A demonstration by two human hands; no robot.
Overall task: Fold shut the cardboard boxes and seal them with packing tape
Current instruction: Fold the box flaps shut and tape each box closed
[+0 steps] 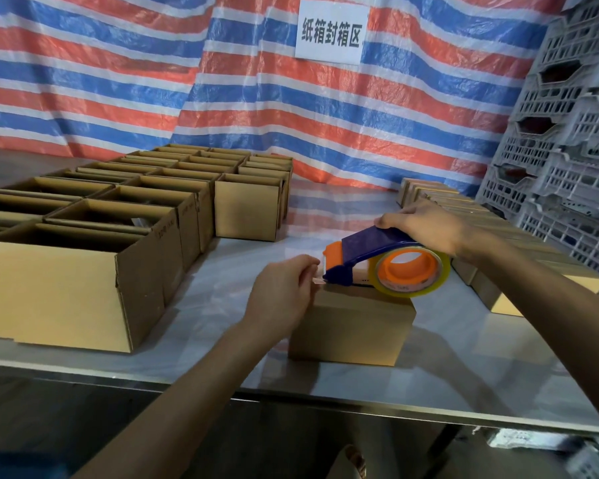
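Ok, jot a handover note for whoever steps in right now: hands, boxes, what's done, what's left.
Left hand pinches the tape end at the box's left top edge.
Right hand grips the dispenser, which rests on that box.
Done: this box is folded shut; closed boxes stand in rows at right.
Left: run tape across this box, then fold and seal the open boxes at left.
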